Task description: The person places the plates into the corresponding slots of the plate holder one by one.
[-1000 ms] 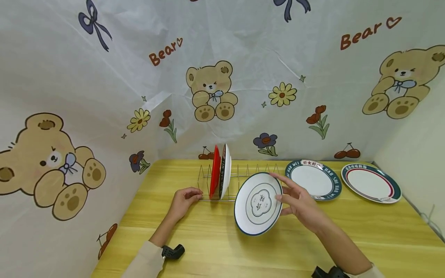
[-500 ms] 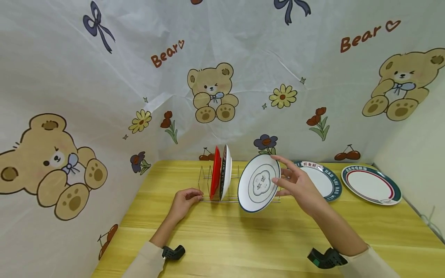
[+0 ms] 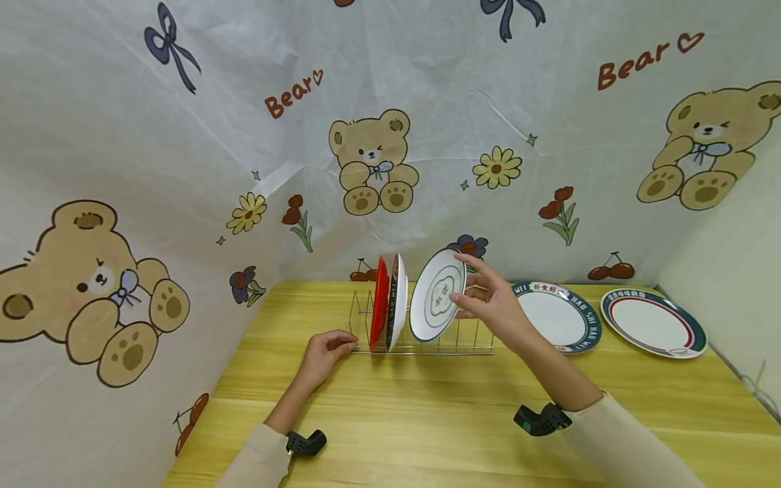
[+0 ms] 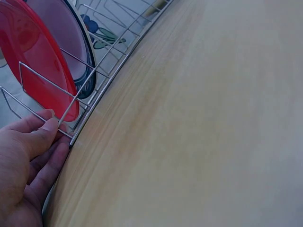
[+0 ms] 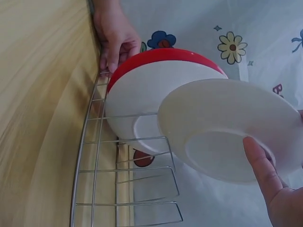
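My right hand (image 3: 497, 308) grips a white plate (image 3: 434, 298) with a thin dark rim and a printed emblem by its right edge. That plate is tilted nearly upright over the middle of the wire dish rack (image 3: 451, 353). In the right wrist view its plain underside (image 5: 213, 113) shows, the thumb pressed against it. At the rack's left front corner my left hand (image 3: 325, 352) pinches the end wire between thumb and fingers, as the left wrist view shows. A red plate (image 3: 379, 305) and a white plate with a dark lettered rim (image 3: 399, 305) stand upright in the rack's left part.
Two more plates lie flat to the right: a green-rimmed lettered plate (image 3: 555, 317), partly behind the right forearm, and a green-rimmed plate with a red ring (image 3: 653, 322). A bear-print cloth (image 3: 439, 135) hangs close behind the rack, at the back of the wooden table (image 3: 415, 420).
My right hand has carried the plate up, away from me and leftward over the rack, turning it more upright. The left hand has stayed on the rack's corner.
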{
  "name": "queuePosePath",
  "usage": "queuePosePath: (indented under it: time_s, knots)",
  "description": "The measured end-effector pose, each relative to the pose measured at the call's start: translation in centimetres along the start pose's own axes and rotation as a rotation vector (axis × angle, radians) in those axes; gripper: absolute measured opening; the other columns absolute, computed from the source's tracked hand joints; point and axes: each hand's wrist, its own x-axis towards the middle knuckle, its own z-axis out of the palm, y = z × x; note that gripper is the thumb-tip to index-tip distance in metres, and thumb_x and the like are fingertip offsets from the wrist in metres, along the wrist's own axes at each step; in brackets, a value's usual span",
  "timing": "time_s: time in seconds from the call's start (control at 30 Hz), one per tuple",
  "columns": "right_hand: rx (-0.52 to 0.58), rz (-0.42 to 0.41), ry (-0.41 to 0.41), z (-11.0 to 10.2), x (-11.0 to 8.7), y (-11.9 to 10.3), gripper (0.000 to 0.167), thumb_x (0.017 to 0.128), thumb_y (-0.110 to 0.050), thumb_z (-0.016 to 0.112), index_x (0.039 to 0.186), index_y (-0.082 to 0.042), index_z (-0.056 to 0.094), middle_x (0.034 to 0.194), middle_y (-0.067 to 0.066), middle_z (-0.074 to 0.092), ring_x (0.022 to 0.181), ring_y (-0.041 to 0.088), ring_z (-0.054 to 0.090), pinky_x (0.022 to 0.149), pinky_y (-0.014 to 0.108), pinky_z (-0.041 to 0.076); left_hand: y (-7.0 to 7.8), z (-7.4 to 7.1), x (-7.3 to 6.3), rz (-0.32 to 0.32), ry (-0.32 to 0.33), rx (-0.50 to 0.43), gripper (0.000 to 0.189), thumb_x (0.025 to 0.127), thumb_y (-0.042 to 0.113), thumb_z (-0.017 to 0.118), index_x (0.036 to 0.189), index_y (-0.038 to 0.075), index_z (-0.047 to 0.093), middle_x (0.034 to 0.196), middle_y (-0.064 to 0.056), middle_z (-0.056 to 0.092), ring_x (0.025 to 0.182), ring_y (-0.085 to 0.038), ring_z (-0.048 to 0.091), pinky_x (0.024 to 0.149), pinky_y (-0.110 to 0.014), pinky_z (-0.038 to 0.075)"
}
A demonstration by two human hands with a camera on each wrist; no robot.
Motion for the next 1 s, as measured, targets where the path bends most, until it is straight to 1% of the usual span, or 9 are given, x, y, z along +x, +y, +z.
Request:
queuePosePath:
  time_s: [0.07,0.27,0.4,0.53,0.63,0.73,0.8,0.93,1.0]
  knots:
    - [-0.002,-0.017,-0.005,0.3,0.5,0.3,0.073,0.094,-0.007,0.072,0.157,-0.020,0.037,0.121,0.030,0.054,0.092,0.027,0.068,0.075,0.052,0.061,0.3,0.0,-0.1,-0.002,-0.003,0.011,0.013,0.093,-0.007,0.069,0.104,-0.011,0.073,0.102,-0.026,0.073,0.094,-0.042,0.071,0.080,-0.032,0.061]
    - [-0.072,-0.077,-0.003,1.1,1.7,1.5,0.074,0.091,-0.004,0.076,0.155,-0.019,0.042,0.116,0.027,0.055,0.091,0.024,0.067,0.072,0.046,0.063,2.6,0.1,-0.5,-0.001,-0.004,0.009,0.011,0.092,-0.009,0.069,0.102,-0.012,0.073,0.100,-0.025,0.073,0.093,-0.042,0.071,0.079,-0.035,0.061]
    - [-0.099,-0.096,-0.013,1.7,2.3,2.3,0.075,0.089,-0.002,0.078,0.154,-0.017,0.044,0.111,0.026,0.057,0.089,0.026,0.067,0.071,0.043,0.063,3.0,0.2,-0.6,0.003,0.002,0.000,0.012,0.092,-0.008,0.068,0.102,-0.010,0.073,0.101,-0.024,0.073,0.093,-0.041,0.071,0.080,-0.033,0.061]
    - [-0.124,-0.075,-0.025,2.5,2.8,2.8,0.074,0.088,-0.004,0.079,0.152,-0.025,0.047,0.104,0.024,0.056,0.087,0.030,0.068,0.070,0.040,0.063,2.8,0.3,-0.6,-0.012,0.011,0.014,0.012,0.092,-0.008,0.068,0.103,-0.009,0.074,0.101,-0.023,0.074,0.094,-0.040,0.071,0.079,-0.027,0.060]
    - [-0.148,-0.051,-0.037,3.0,3.3,3.0,0.073,0.089,-0.008,0.080,0.151,-0.029,0.048,0.101,0.023,0.055,0.088,0.035,0.067,0.069,0.042,0.063,2.6,0.3,-0.6,-0.014,0.020,0.030,0.011,0.092,-0.007,0.069,0.102,-0.009,0.074,0.100,-0.022,0.074,0.093,-0.038,0.071,0.078,-0.024,0.059]
    - [-0.140,-0.009,-0.049,3.4,3.6,3.2,0.071,0.090,-0.010,0.079,0.151,-0.028,0.047,0.100,0.023,0.053,0.088,0.038,0.066,0.071,0.049,0.062,2.5,0.3,-0.5,-0.008,0.023,0.034,0.011,0.092,-0.007,0.069,0.101,-0.009,0.074,0.099,-0.022,0.074,0.092,-0.036,0.072,0.078,-0.024,0.059]
    - [-0.136,0.020,-0.052,3.5,3.8,3.5,0.070,0.091,-0.010,0.078,0.152,-0.024,0.047,0.101,0.023,0.053,0.088,0.038,0.066,0.071,0.052,0.062,2.5,0.3,-0.6,-0.011,0.022,0.031,0.011,0.092,-0.007,0.069,0.101,-0.008,0.074,0.099,-0.022,0.074,0.092,-0.035,0.072,0.078,-0.024,0.059]
    - [-0.120,0.057,-0.057,3.8,4.0,4.4,0.070,0.092,-0.011,0.077,0.153,-0.020,0.045,0.103,0.023,0.052,0.088,0.039,0.065,0.070,0.051,0.062,2.5,0.4,-0.6,-0.025,0.016,0.019,0.011,0.092,-0.007,0.069,0.102,-0.008,0.074,0.100,-0.022,0.074,0.093,-0.036,0.072,0.078,-0.025,0.060]
    - [-0.112,0.059,-0.058,3.9,4.0,4.8,0.070,0.092,-0.012,0.077,0.153,-0.023,0.045,0.103,0.023,0.051,0.088,0.039,0.064,0.069,0.049,0.062,2.6,0.4,-0.5,-0.027,0.015,0.016,0.011,0.093,-0.007,0.069,0.102,-0.009,0.074,0.100,-0.022,0.074,0.093,-0.037,0.071,0.078,-0.026,0.060]
